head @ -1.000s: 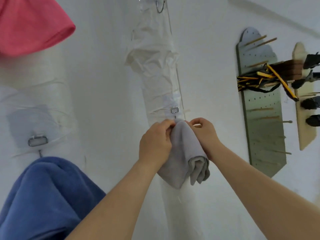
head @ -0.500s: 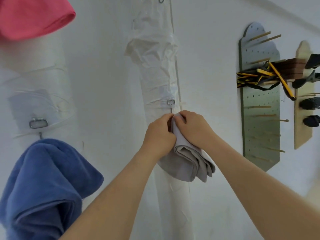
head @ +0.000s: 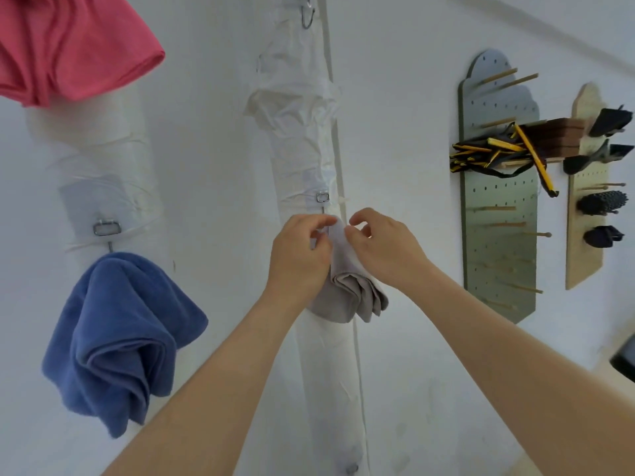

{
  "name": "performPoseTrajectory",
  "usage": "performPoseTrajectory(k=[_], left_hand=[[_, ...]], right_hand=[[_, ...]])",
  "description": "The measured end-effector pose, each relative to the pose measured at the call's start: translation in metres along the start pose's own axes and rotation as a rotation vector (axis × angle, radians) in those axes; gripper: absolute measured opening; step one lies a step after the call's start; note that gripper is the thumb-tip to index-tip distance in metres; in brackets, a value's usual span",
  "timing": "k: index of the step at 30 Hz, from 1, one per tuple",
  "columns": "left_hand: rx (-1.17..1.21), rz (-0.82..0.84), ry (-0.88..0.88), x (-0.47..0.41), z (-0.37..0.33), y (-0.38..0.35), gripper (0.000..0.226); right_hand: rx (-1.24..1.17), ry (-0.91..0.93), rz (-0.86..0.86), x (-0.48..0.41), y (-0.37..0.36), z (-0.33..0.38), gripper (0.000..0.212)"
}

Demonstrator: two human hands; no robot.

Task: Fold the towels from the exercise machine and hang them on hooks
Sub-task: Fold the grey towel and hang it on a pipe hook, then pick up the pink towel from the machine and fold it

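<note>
A folded grey towel [head: 347, 290] hangs against a white wrapped pipe [head: 323, 372], just below a small metal hook clip [head: 322, 197]. My left hand [head: 299, 259] pinches the towel's top edge from the left. My right hand [head: 381, 245] pinches the same top edge from the right with thumb and fingertips. A folded blue towel [head: 117, 338] hangs from a hook [head: 107, 228] on the left wrapped pipe. A pink towel [head: 68, 46] hangs at the top left. Another bare hook [head: 307, 15] sits high on the middle pipe.
Two pegboards are fixed to the white wall at the right: a grey one [head: 498, 235] carrying black-and-yellow straps [head: 494, 152], and a wooden one [head: 587, 214] with dark grips on pegs. A dark object [head: 623, 359] shows at the right edge.
My right hand lifted off the towel's front and now pinches its top edge beside my left hand. The towel's top has stayed just under the hook clip.
</note>
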State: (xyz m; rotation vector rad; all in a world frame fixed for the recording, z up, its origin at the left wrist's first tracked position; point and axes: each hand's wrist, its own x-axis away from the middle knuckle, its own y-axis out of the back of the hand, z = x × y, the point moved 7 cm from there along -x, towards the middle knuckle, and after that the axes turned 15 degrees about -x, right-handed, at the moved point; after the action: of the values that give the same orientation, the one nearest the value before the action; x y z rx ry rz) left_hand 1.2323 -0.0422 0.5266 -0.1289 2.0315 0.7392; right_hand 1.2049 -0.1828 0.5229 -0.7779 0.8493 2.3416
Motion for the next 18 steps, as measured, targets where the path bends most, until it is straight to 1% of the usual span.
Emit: performPoseTrajectory(k=[2, 4, 7, 10, 14, 18], left_hand=[[0.033, 0.01, -0.008, 0.011, -0.016, 0.005, 0.02], [0.061, 0.057, 0.009, 0.023, -0.029, 0.006, 0.015], [0.074, 0.136, 0.037, 0.048, -0.046, 0.003, 0.02], [0.015, 0.206, 0.0, 0.084, -0.063, -0.003, 0.018], [-0.042, 0.34, 0.011, 0.15, -0.068, -0.026, 0.022], [-0.037, 0.504, 0.137, 0.226, -0.058, -0.046, 0.016]], right_hand=[[-0.026, 0.007, 0.072, 0.015, 0.006, 0.007, 0.028], [-0.025, 0.026, 0.15, 0.034, 0.012, 0.011, 0.022], [0.037, 0.054, 0.27, 0.065, 0.023, 0.009, 0.017], [0.136, 0.045, 0.365, 0.103, 0.034, -0.007, 0.02], [0.192, -0.051, 0.516, 0.16, 0.042, -0.043, 0.024], [0.242, -0.215, 0.667, 0.226, 0.049, -0.077, 0.023]])
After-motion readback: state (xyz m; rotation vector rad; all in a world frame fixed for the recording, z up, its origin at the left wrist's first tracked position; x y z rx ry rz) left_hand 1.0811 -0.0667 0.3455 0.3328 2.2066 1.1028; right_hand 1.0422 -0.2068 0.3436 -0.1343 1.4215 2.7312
